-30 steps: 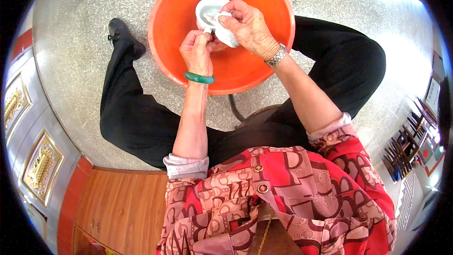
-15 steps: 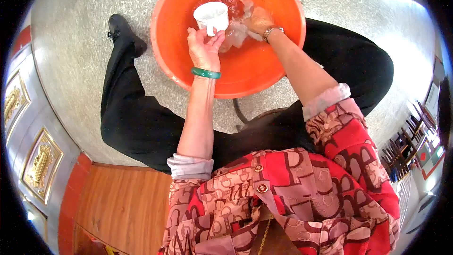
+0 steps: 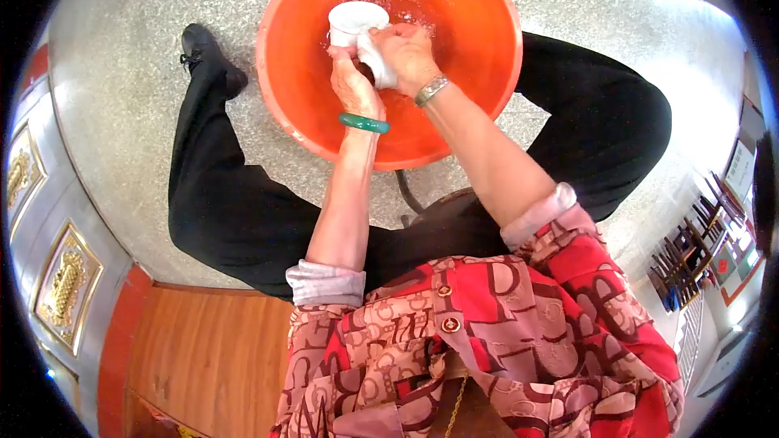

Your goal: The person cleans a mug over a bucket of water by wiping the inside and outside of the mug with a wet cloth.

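A white cup is held over the water in a large orange basin. My left hand, with a green bangle at the wrist, grips the cup from below and from the near side. My right hand, wearing a metal watch or bracelet, is closed around a wet white cloth. The cloth presses against the cup's right side, where the handle was seen, and covers it. Part of the left fingers is hidden behind the cup and cloth.
The basin stands on a speckled grey floor between my legs, with a black shoe to its left. Wooden boards lie at lower left beside a panelled wall with gold ornaments. Stacked dark chairs are at far right.
My right hand has lifted the cloth out of the water and moved left onto the cup. My left hand still holds the cup, now slightly tilted and shifted a little left.
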`<state>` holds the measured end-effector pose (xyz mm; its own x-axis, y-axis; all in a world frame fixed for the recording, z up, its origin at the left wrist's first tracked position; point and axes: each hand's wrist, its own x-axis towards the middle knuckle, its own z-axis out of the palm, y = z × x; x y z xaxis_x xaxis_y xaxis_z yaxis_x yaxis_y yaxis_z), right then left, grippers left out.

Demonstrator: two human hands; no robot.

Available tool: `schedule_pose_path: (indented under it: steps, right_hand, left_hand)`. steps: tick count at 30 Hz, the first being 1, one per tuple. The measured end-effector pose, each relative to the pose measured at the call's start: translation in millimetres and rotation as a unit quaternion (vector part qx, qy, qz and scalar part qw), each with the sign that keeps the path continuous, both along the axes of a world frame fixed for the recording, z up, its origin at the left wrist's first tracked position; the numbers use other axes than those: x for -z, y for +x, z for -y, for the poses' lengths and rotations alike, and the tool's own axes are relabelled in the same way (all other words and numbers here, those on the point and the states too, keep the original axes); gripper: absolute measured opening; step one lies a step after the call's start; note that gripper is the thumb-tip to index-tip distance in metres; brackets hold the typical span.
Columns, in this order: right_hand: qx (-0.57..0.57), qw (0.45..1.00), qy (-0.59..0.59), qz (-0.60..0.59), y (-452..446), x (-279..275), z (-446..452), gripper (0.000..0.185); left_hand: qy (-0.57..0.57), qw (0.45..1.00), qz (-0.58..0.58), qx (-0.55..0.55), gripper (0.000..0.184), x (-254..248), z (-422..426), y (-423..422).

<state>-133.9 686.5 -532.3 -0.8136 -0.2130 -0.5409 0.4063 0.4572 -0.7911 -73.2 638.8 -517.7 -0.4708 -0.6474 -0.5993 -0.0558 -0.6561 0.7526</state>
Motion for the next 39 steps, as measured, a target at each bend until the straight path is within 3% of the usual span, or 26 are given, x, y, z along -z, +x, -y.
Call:
schedule_pose_path:
  steps: [2,4,5,6,8,11,13,14,16,17,18,20,21,23,24,26,28,30,32,34,35,36,39]
  right_hand:
    - [0.038,0.979,-0.045,0.195,-11.1,-28.7,-1.5,0.023]
    - [0.027,0.984,-0.057,0.166,-3.9,-25.7,-1.6,0.026]
    - [-0.047,0.999,-0.001,-0.012,4.2,-32.4,-3.0,0.026]
    - [-0.119,0.973,0.057,-0.189,8.4,-37.8,-4.2,0.026]
    - [-0.140,0.967,0.078,-0.196,4.9,-41.8,-5.9,0.026]
    - [-0.138,0.975,0.059,-0.166,-1.2,-31.0,-8.3,0.025]
    - [0.017,0.994,-0.066,0.090,-3.1,-6.0,-10.1,0.022]
    - [0.017,0.993,-0.067,0.091,-7.7,-1.6,-12.8,0.022]
    - [-0.017,0.989,-0.025,0.143,-23.3,6.8,-29.3,0.018]
    - [-0.058,0.997,0.050,0.007,-28.3,19.7,-37.0,0.017]
    - [-0.060,0.997,0.048,0.009,-30.6,32.9,-45.0,0.017]
    - [-0.020,0.959,0.280,-0.031,-37.7,25.2,-47.8,0.023]
    - [-0.020,0.959,0.280,-0.030,-38.9,33.9,-52.1,0.023]
    - [0.045,0.991,0.087,0.094,-42.5,36.2,-52.5,0.019]
    - [0.046,0.991,0.087,0.093,-40.5,35.9,-55.8,0.019]
    - [0.051,0.980,-0.127,0.145,-29.9,-28.1,-34.6,0.021]
    - [-0.049,0.978,-0.201,-0.036,-10.0,-18.9,-18.8,0.021]
    - [-0.154,0.971,0.010,-0.183,1.3,-48.1,-12.9,0.020]
    - [-0.188,0.962,0.033,-0.194,1.8,-56.6,-17.7,0.021]
    - [-0.145,0.973,-0.025,-0.179,-2.7,-25.6,-30.0,0.020]
    - [-0.103,0.978,-0.083,-0.163,-9.7,-6.4,-38.2,0.020]
    - [-0.058,0.988,-0.023,-0.142,-22.6,6.4,-49.2,0.019]
    - [0.007,0.992,-0.098,-0.077,-40.3,-20.8,-49.2,0.018]
  left_hand:
    - [-0.008,1.000,0.008,-0.016,0.049,-7.1,-2.5,-1.0]
    - [-0.028,0.999,-0.002,-0.021,0.048,-8.7,-4.0,-2.8]
    - [-0.065,0.998,0.018,0.003,0.048,-7.1,-2.2,-3.4]
    - [-0.101,0.994,0.038,0.027,0.049,-5.7,-0.9,-2.5]
    - [-0.114,0.991,0.039,0.064,0.050,-9.9,-0.1,-1.6]
    - [-0.021,1.000,-0.003,0.000,0.049,-10.8,-3.8,-2.0]
    - [-0.059,0.998,-0.019,0.030,0.048,-6.5,-1.7,3.3]
    - [-0.060,0.998,-0.018,0.031,0.048,-6.0,-1.1,4.2]
    - [0.022,0.998,-0.050,-0.026,0.049,-5.3,-1.1,3.7]
    - [0.028,0.997,-0.067,0.011,0.051,-11.2,1.4,3.0]
    - [0.026,0.998,-0.064,0.010,0.051,-13.1,3.0,2.0]
    - [0.048,0.993,-0.108,0.017,0.052,-11.6,3.6,2.1]
    - [0.048,0.992,-0.112,0.019,0.053,-10.6,3.8,1.8]
    - [0.054,0.994,-0.096,0.019,0.052,-11.5,3.9,1.9]
    - [0.058,0.995,-0.079,0.019,0.052,-11.8,4.5,1.5]
    - [0.047,0.996,-0.078,0.011,0.052,-0.4,5.7,4.1]
    - [0.036,0.996,-0.078,0.006,0.051,0.1,5.2,2.5]
    - [0.026,0.998,-0.048,-0.006,0.051,-8.7,2.7,-4.8]
    - [0.045,0.998,-0.051,0.019,0.046,-10.5,7.0,-3.8]
    - [0.010,0.999,0.014,0.034,0.040,-13.5,6.4,-1.0]
    - [0.076,0.997,0.011,-0.010,0.034,-21.7,8.9,-1.7]
    - [0.077,0.997,0.011,-0.010,0.034,-23.5,9.2,-1.8]
    - [0.051,0.998,-0.017,0.017,0.023,-30.6,11.6,-2.9]
